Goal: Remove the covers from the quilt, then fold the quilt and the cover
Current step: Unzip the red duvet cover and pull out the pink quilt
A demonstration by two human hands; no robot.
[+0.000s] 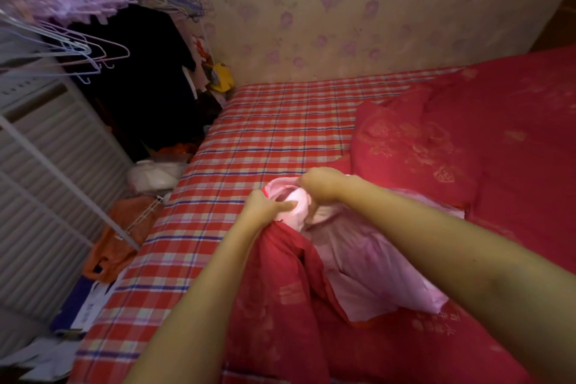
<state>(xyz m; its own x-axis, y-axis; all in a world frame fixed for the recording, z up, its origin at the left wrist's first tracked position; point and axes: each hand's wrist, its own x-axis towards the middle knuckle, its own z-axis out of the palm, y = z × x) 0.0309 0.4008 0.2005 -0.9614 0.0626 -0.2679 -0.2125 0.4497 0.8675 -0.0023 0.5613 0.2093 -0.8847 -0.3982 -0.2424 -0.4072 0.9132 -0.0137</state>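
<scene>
Left hand [265, 206]: clenched on red cover [274, 274], bracing it. Right hand [321, 184], just beside: gripping pink quilt [374, 259], likely drawing it out.

plaid sheet [265, 121] on bed; purple hangers [78, 3] on rack; dark clothes [146, 72]; orange garment [121, 234] on floor

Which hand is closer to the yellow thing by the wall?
Left. The left hand sits slightly nearer the yellow thing up by the wall; the right hand is further right.
</scene>
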